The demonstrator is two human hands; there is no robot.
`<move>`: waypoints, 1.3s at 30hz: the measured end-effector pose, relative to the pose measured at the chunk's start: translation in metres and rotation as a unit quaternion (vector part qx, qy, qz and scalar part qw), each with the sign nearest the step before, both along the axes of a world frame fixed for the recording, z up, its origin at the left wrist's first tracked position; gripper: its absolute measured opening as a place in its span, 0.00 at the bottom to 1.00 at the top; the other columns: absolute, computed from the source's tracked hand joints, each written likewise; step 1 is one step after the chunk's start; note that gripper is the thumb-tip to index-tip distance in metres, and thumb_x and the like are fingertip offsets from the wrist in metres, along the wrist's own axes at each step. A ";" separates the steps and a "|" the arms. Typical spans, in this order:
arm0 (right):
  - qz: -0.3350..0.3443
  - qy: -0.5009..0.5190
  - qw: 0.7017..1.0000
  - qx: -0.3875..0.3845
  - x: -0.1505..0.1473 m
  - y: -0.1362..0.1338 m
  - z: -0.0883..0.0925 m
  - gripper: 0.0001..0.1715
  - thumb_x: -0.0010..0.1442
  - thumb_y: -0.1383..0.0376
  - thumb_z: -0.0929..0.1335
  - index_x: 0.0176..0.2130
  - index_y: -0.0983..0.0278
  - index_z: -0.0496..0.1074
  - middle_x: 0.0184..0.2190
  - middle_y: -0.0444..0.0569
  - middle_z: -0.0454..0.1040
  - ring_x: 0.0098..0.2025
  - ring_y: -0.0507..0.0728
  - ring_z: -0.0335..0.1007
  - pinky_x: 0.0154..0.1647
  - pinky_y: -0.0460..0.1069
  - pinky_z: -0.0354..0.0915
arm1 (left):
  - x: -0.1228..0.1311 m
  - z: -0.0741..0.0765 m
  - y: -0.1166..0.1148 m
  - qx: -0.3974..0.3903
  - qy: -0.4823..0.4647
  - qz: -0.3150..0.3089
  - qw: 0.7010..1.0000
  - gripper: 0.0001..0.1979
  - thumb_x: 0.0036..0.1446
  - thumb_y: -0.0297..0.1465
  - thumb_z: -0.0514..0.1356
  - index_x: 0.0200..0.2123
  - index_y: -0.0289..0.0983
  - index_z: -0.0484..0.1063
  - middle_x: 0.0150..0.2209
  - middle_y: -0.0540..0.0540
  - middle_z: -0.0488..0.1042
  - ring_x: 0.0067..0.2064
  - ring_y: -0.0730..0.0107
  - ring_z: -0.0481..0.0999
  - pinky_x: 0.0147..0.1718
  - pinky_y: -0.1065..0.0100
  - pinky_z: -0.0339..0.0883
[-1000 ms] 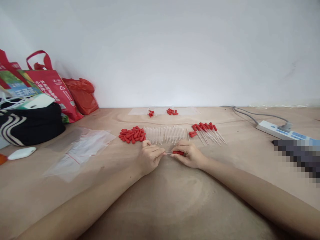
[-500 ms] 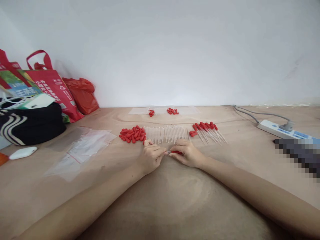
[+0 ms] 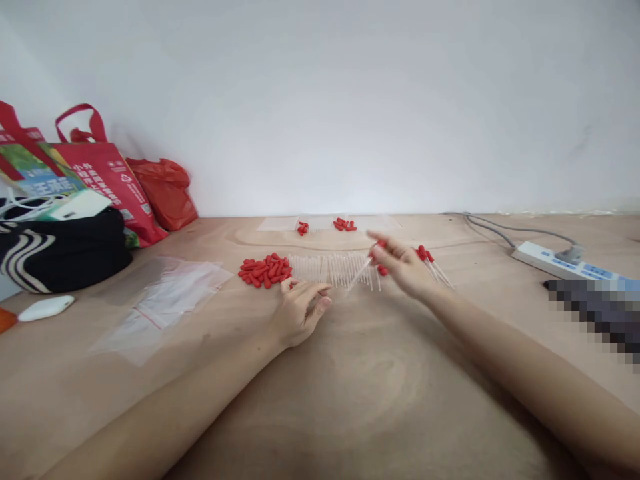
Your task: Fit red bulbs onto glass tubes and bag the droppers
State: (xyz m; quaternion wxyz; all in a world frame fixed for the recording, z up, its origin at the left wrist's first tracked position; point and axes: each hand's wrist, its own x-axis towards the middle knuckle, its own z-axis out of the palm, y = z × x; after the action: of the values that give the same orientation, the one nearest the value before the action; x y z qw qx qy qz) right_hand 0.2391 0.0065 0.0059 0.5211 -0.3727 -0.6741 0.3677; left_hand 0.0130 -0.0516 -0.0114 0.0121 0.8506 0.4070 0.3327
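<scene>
My right hand [image 3: 404, 268], slightly blurred, is raised over the right end of the row of thin clear tubes [image 3: 309, 268]. Between its fingers is a dropper [image 3: 361, 272] with a red rubber bulb, its clear tube pointing down and to the left. Just in front of the row, my left hand [image 3: 299, 312] rests on the table, holding nothing, thumb and fingers apart. Behind it lies a pile of loose red rubber bulbs [image 3: 265, 270]. Droppers with red bulbs [image 3: 439, 272] lie to the right, partly hidden by my right hand.
Clear plastic bags [image 3: 160, 303] lie flat on the wooden table at left. Small red bulbs [image 3: 345, 225] sit on plastic by the wall. Shopping bags [image 3: 110, 180] and a black striped pouch [image 3: 75, 250] stand far left. A power strip [image 3: 575, 265] with a grey cable is at right.
Both hands were together on a dropper at the centre. My left hand has let go and its fingers have opened; my right hand has carried the dropper up and to the right.
</scene>
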 end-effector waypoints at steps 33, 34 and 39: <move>-0.287 -0.419 0.819 -0.268 0.114 0.058 -0.014 0.27 0.50 0.50 0.62 0.37 0.72 0.68 0.22 0.60 0.72 0.22 0.59 0.68 0.20 0.51 0.62 | 0.001 -0.002 0.001 -0.009 0.066 0.014 0.998 0.11 0.59 0.32 0.47 0.33 0.38 0.68 0.32 0.50 0.75 0.34 0.70 0.70 0.42 0.60 0.45; -0.314 -0.446 0.809 -0.219 0.113 0.057 -0.012 0.25 0.50 0.51 0.63 0.37 0.71 0.68 0.24 0.60 0.72 0.25 0.60 0.69 0.22 0.51 0.62 | 0.002 -0.002 0.001 -0.002 0.064 0.021 0.998 0.11 0.59 0.32 0.47 0.33 0.39 0.68 0.32 0.50 0.75 0.35 0.70 0.70 0.42 0.59 0.45; -0.210 -0.486 0.848 0.003 0.087 0.048 -0.005 0.12 0.49 0.58 0.65 0.30 0.64 0.71 0.28 0.50 0.72 0.31 0.55 0.67 0.30 0.47 0.60 | 0.005 -0.004 0.002 0.039 0.048 0.089 0.994 0.07 0.55 0.31 0.52 0.31 0.39 0.69 0.32 0.48 0.74 0.36 0.66 0.68 0.42 0.57 0.45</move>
State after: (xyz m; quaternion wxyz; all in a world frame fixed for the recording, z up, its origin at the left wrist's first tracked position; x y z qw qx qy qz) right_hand 0.3262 0.0548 0.0008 0.1934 -0.6347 -0.7479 0.0191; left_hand 0.0180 -0.0498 -0.0149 -0.0704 0.8260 0.4676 0.3066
